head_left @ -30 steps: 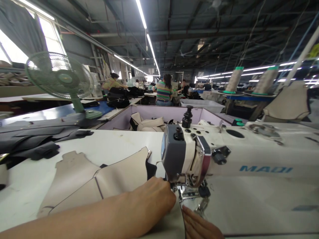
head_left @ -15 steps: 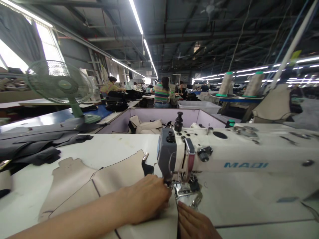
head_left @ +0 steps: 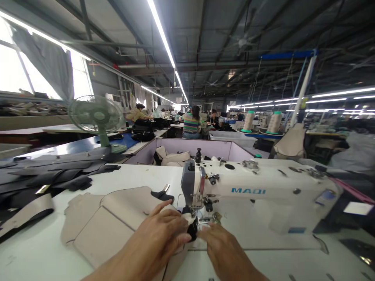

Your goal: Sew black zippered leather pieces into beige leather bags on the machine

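Observation:
A beige leather-like panel (head_left: 120, 210) with dark seams lies on the white table, its right part running under my left hand (head_left: 162, 232). The fingers of that hand are bent over the panel's edge, thumb low, closed on it just left of the needle area. A black strip (head_left: 192, 230) shows between my hands, below the presser foot of the white sewing machine (head_left: 249, 187). My right hand (head_left: 224, 244) is at the strip's right side, fingers curled together by the metal guide (head_left: 206, 219); what they pinch, if anything, is hidden. A black tab with a metal end (head_left: 165, 189) lies at the panel's far edge.
Dark fabric pieces (head_left: 58, 171) are piled at the left, with a beige strap (head_left: 27, 218) nearer me. A green fan (head_left: 96, 115) stands behind them. Beyond the table is a purple-walled bin (head_left: 205, 146) with beige pieces. Thread cones (head_left: 274, 123) stand at the right; co-workers sit farther back.
The view has shifted, showing more of the machine and table. My left hand's fingers have spread somewhat over the panel, and a black strip now shows between my hands. My right hand's fingers have curled.

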The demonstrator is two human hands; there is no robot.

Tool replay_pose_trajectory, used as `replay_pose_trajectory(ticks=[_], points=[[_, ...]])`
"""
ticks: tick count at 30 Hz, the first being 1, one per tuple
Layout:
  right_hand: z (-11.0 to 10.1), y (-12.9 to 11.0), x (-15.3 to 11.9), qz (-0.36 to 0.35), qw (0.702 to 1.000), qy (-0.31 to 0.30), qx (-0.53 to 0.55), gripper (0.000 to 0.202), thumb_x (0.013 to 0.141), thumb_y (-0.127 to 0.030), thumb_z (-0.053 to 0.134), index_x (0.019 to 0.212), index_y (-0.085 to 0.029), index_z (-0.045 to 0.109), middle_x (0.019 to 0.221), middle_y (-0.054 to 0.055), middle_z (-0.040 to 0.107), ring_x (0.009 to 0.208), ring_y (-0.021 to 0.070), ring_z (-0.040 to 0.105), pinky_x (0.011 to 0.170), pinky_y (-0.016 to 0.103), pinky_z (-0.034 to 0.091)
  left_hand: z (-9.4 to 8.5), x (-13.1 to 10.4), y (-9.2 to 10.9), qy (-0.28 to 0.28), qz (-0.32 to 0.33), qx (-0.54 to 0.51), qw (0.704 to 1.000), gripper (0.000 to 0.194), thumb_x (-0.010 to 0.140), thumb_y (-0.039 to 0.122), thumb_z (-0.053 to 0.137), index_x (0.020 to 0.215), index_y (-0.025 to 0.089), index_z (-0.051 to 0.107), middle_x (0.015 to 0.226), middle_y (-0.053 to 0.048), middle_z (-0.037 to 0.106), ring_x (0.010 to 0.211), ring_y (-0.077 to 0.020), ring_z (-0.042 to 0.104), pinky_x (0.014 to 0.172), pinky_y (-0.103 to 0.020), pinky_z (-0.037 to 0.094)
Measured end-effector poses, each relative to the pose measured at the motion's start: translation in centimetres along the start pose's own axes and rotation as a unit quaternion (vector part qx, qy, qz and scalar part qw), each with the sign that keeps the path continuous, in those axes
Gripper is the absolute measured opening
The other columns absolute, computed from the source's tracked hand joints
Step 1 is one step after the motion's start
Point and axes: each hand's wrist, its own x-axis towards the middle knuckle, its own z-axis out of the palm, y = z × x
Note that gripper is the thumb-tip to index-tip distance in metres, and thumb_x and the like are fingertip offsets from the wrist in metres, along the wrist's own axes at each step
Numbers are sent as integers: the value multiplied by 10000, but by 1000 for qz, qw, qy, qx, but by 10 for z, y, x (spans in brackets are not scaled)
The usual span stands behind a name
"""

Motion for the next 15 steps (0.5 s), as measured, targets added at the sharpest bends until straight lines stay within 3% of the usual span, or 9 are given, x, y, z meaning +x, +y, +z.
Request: replay_pose_trajectory(ticks=[2,5,8,11,15], points=[[-23,-5,8,75,995,-53,30,322,814,-49,384,892,-208,653,810,6,679,784,149,648,769,229,524,2,3,9,26,-32,24,999,222,956,362,460,1025,262,645,970,-13,682,983,-198,582,1048,-422,311],[-56,-9,16,147,980,-126,36,259,871,-122,386,871,-210,629,808,14,643,772,159,636,708,250,522,7,18,6,59,-129,108,984,273,919,426,516,963,203,668,975,-82,669,1000,-270,563,909,-434,404],[-72,-5,14,172,976,-135,14,204,937,-225,412,853,-206,598,814,24,618,730,163,627,658,256,518,15,30,0,23,-181,140,973,320,909,422,530,881,145,688,942,-133,667,965,-304,594,840,-421,442],[-59,-2,7,211,968,-126,47,275,969,-287,407,793,-201,600,766,18,618,640,147,622,581,227,504,25,24,8,-37,-129,93,987,378,955,436,425,837,195,691,848,-72,684,816,-228,641,754,-324,479],[-17,-12,8,259,950,-130,114,266,975,-289,425,932,-150,648,803,32,666,502,105,609,464,177,468,39,4,26,-20,-91,99,991,326,896,409,543,1140,201,602,1071,-100,666,983,-271,608,897,-400,449]])
